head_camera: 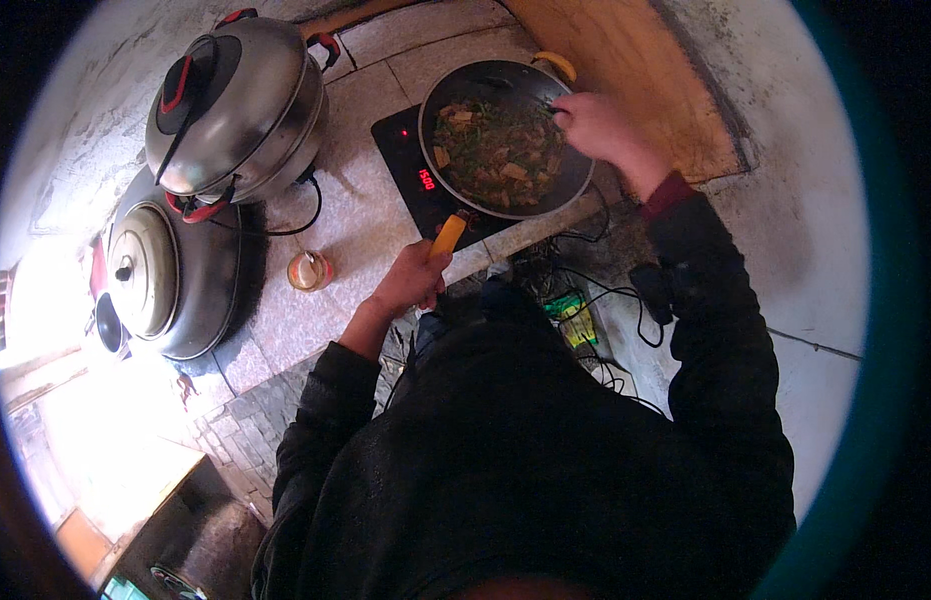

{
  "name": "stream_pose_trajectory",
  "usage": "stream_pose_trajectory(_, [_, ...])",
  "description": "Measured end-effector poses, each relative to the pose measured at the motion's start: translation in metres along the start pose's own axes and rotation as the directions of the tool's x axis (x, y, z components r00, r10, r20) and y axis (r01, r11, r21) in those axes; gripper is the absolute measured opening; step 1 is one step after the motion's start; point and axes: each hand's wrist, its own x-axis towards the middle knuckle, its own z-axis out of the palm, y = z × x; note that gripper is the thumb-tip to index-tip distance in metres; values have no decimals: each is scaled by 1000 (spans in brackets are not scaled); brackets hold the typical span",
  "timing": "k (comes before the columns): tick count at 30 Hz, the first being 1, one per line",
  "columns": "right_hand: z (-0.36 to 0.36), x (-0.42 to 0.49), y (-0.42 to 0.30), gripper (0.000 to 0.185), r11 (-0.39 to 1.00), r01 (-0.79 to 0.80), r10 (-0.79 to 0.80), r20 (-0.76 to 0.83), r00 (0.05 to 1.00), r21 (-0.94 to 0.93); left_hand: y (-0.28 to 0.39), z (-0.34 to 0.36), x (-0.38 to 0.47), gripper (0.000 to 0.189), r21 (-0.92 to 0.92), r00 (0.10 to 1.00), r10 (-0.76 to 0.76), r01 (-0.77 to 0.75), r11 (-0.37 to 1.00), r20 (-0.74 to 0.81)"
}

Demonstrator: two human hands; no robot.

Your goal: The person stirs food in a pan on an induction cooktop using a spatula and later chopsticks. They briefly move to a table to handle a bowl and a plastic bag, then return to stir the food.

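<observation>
My left hand (411,279) grips the yellow handle (450,232) of a dark wok (503,82). The wok sits on a black induction cooker (399,150) with a lit red display. Inside it lies a cooked mix (503,154) of green pieces, brown bits and several pale flat slices. Over the wok's right side, my right hand (594,127) is closed around a dark cooking utensil (557,109). Only a short part of that utensil shows; the fingers cover the rest, so its kind is unclear. A yellow side grip (557,64) juts from the far rim.
Left on the tiled counter (360,180) stands a lidded steel electric pot (240,112) with red-trimmed handles and a cord. A large built-in pan (233,292) bears a round metal lid (141,270). A small glass jar (310,271) stands nearby. Cables (608,289) and a green packet (574,319) lie below, right.
</observation>
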Motion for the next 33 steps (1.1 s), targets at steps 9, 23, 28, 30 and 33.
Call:
stream_pose_trajectory(9, [-14, -19, -26, 19, 979, 91, -85, 39, 996, -183, -4, 2, 1, 28, -29, 1000, 26, -26, 999, 1])
stream_pose_trajectory(23, [-45, -13, -71, 19, 864, 358, -293, 227, 929, -353, -7, 5, 2, 30, -10, 1000, 30, -30, 999, -5])
stream_pose_trajectory(28, [-54, -22, -70, 17, 866, 323, -231, 266, 936, -383, -7, 4, 1, 29, -38, 999, 47, -47, 998, 2])
stream_pose_trajectory(30, [-52, -28, -70, 16, 870, 262, -217, 153, 964, -417, -8, 5, 1, 30, -37, 999, 49, -49, 998, -4])
stream_pose_trajectory(33, [-48, -36, -70, 14, 837, 472, -398, 284, 872, -277, -8, 5, 4, 31, -14, 999, 37, -37, 999, -1])
